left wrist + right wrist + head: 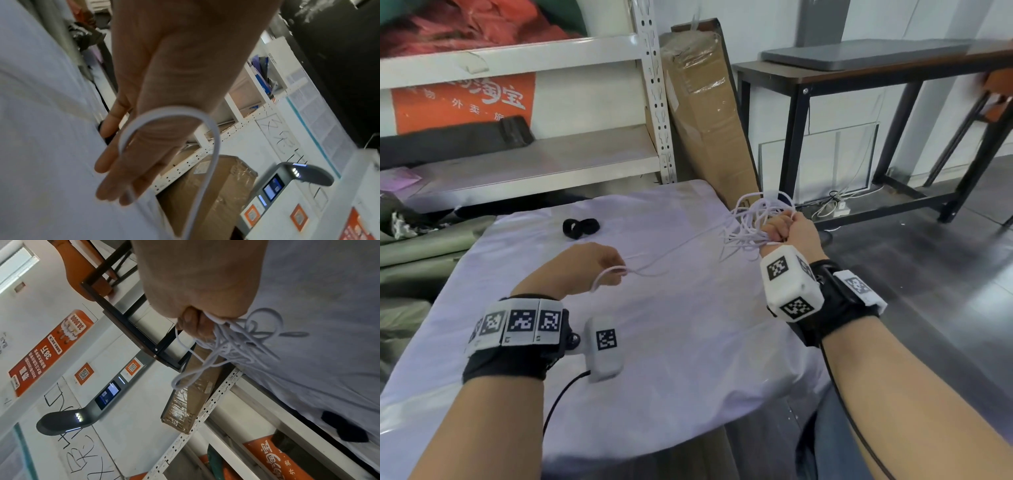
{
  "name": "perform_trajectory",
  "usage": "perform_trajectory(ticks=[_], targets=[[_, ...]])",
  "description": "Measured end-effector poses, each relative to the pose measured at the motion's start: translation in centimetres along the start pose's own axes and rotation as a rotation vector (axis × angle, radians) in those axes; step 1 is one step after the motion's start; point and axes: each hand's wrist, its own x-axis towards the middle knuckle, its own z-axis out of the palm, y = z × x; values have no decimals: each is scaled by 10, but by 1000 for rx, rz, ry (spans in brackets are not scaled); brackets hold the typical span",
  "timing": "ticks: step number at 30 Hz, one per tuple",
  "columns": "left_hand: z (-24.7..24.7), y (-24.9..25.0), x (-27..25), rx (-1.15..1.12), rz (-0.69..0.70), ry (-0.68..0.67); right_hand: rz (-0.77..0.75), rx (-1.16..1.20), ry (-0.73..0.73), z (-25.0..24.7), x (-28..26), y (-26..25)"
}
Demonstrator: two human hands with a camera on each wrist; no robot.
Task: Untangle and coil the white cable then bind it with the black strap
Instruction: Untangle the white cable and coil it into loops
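Thin white cable [751, 219]: a tangled bunch of loops gathered at the right hand [789, 231], with one loose strand running across to the left hand [585, 265].

Right hand: closed in a fist around the bunch; the wrist view shows fingers [195, 324] curled over the cable [230, 345], loops spilling out beyond the knuckles.

Left hand: fingers [111, 165] nearly straight and together, a single loop of cable [213, 146] arched over the palm. Whether thumb and fingers pinch the strand, I cannot tell.

Black fabric strap [581, 228]: rolled in two rings, lying beyond the left hand and apart from both hands, on the pale lilac cloth [671, 325] spread beneath them.

Tall brown cardboard box [705, 116], wrapped in clear tape: leaning upright beyond the right hand, against the white metal shelf rack [657, 102].

Orange bag [462, 102] on the shelf, beyond the left hand: white Chinese print, "淘宝" readable. Orange wall poster [47, 350] in the right wrist view: figure "38.0000" readable; smaller print too blurred to read.
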Motion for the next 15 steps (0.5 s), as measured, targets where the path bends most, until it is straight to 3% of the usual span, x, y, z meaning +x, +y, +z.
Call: perform_trajectory(ticks=[2, 5, 8, 10, 12, 13, 15], targets=[[4, -4, 4, -173, -84, 83, -61, 1, 56, -2, 1, -3], [5, 1, 8, -822, -170, 302, -144, -35, 159, -4, 3, -4], [-3, 11, 8, -1582, -195, 334, -203, -84, 244, -3, 2, -3], [-9, 11, 7, -1881, -215, 273, -202, -117, 254, -1, 0, -1], [-11, 12, 4, -1805, -127, 265, -213, -139, 271, -1, -1, 0], [-10, 12, 4, -1648, -62, 350, -214, -152, 277, -2, -1, 0], [-6, 15, 1, -1118, 34, 577, -199, -172, 275, -3, -2, -1]])
